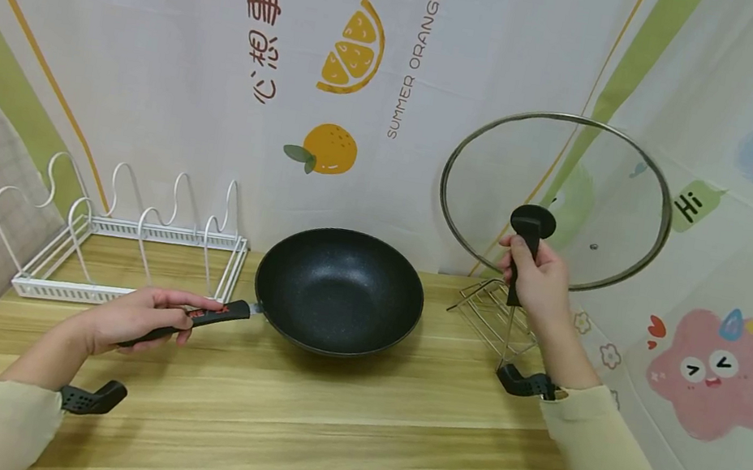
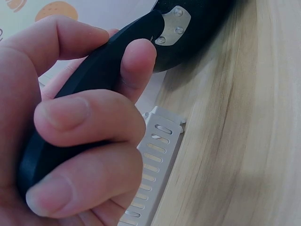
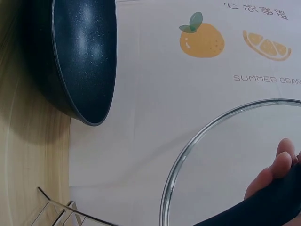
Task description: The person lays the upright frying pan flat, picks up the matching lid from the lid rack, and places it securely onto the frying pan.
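A black wok stands at the middle of the wooden table, its handle pointing left. My left hand grips that handle; in the left wrist view the fingers curl round it below the riveted bracket. Over at the right my right hand holds a round glass lid by its black knob. The lid is raised and tilted nearly upright, its metal rim showing in the right wrist view. Beneath it, partly covered, is a small wire rack.
A white dish rack with tall curved wires stands at the left, just beyond my left hand. Behind the table hangs a printed curtain, and another printed sheet closes the right side. Bare wood stretches in front of the wok.
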A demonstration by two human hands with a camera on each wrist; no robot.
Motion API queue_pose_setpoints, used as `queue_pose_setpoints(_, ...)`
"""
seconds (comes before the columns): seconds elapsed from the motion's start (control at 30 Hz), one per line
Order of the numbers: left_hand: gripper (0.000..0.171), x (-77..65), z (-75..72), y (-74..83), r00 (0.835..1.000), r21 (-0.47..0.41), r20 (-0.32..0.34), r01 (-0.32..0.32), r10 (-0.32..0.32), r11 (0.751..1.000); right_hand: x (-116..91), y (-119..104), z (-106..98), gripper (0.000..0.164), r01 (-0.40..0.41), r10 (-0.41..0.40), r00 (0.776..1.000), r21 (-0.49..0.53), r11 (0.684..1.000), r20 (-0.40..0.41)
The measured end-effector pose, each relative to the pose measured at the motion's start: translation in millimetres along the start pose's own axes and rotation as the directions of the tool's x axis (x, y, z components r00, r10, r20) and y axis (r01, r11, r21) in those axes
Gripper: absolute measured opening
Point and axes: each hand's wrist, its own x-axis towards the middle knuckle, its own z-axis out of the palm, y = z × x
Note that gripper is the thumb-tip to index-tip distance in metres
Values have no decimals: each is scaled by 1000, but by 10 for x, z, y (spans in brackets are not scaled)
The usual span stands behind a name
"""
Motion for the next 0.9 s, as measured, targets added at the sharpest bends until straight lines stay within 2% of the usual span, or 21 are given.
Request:
queue_pose_setpoints(0.17,46,1,-2,2,1000,-6,2,-1,1,1000,-11,-14,43,27,0,0,1000,-9,1000,6)
queue_pose_setpoints(0.37,46,3,-2,-1,1000,-12,6,-6,6,1000,-26,-16,63,27,11,-10,1000,-77,997,14)
queue_pose_setpoints(0.67,42,7,-1,-26,999,-28,16,-31,31,999,-54,-30,83,25,18,-6,997,-151,988,79)
queue_pose_setpoints(0.9,41,2,-4,-37,1000,-28,10,-20,21,999,-72,-22,126,34,27,8,992,-276,961,123)
